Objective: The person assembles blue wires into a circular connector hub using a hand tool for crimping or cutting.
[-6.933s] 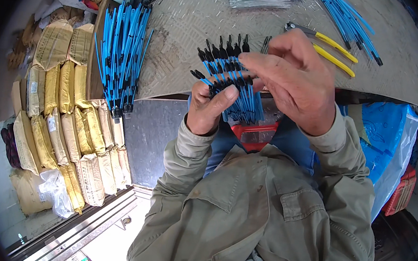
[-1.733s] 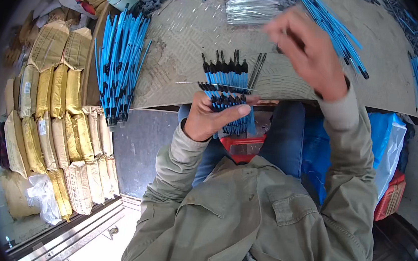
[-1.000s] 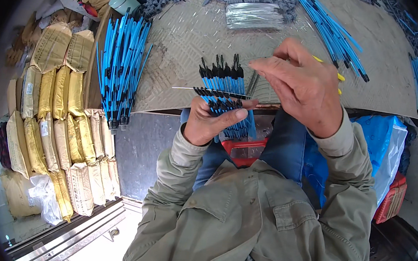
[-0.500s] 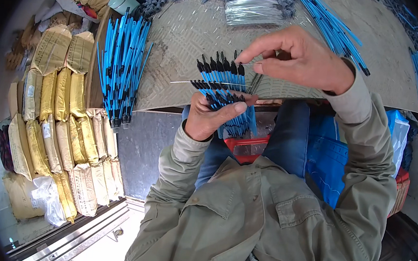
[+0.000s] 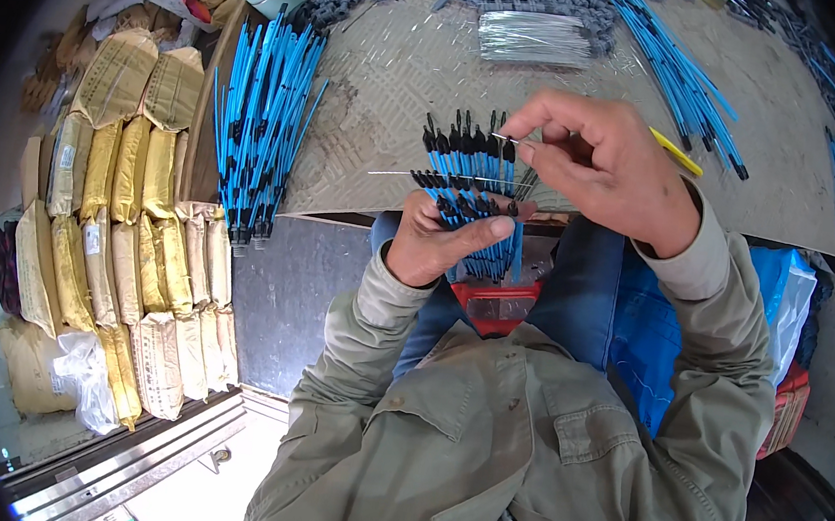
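At the near edge of the table (image 5: 371, 120), I see the left hand (image 5: 424, 246) curled around a bundle of blue sticks (image 5: 464, 162), its thumb pressed across their front. The black tips point toward the table's far side. One long wire (image 5: 394, 173) crosses the bundle, sticking out to the left. Just above the table's near part, I have the right hand (image 5: 610, 164) pinching a thin wire (image 5: 505, 137) between thumb and forefinger, close beside the tips; whether it touches them I cannot tell. On the table's far part I make out a wire pile (image 5: 534, 41), with more sticks (image 5: 678, 83) to its right and a yellow handle (image 5: 677, 153) partly behind the right hand.
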The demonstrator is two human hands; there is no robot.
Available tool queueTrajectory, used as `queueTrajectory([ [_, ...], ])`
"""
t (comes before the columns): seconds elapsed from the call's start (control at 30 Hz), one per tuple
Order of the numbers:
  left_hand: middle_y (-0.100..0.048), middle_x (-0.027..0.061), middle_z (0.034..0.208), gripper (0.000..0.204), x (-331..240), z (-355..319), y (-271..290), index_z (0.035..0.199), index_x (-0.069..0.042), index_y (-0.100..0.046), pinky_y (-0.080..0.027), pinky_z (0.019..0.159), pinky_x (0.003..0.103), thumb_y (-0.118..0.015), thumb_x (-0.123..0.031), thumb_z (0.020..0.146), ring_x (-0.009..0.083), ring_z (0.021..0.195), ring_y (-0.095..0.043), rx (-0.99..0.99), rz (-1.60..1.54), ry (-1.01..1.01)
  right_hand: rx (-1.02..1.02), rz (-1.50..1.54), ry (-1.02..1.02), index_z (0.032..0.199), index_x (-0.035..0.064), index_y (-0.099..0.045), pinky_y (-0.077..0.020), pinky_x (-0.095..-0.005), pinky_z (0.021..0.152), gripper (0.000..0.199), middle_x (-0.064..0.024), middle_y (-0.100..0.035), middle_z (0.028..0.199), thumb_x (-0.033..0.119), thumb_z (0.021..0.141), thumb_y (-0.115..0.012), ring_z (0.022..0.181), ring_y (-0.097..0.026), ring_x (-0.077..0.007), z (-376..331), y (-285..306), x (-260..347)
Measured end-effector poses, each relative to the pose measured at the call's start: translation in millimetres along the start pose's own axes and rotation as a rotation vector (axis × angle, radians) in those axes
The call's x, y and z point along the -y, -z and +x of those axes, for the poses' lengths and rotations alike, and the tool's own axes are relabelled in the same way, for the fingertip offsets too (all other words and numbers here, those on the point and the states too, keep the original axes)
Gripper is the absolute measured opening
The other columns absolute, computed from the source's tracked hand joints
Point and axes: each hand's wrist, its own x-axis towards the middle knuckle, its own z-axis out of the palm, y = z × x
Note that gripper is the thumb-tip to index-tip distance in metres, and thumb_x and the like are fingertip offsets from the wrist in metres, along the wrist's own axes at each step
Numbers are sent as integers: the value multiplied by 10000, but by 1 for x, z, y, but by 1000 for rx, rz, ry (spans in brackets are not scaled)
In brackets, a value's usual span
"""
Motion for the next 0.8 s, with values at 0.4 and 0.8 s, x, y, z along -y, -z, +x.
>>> queueTrajectory([
  [0.4, -645, 130, 984, 292, -3, 0, 3, 1085, 38, -542, -482, 825, 306, -627, -15, 811, 181, 938, -608, 59, 120, 19, -107, -38, 68, 845, 0, -560, -323, -209, 485, 36, 2, -477, 631, 10, 813, -575, 546, -402, -37, 3, -12, -7],
  [0.8, -654, 137, 877, 244, -2, -3, -4, 969, 52, -618, -491, 766, 322, -656, -83, 769, 199, 843, -618, -37, 114, -24, -142, -45, 120, 902, 20, -574, -345, -231, 502, 123, -30, -473, 691, 7, 784, -605, 583, -449, -78, 1, -15, -6],
])
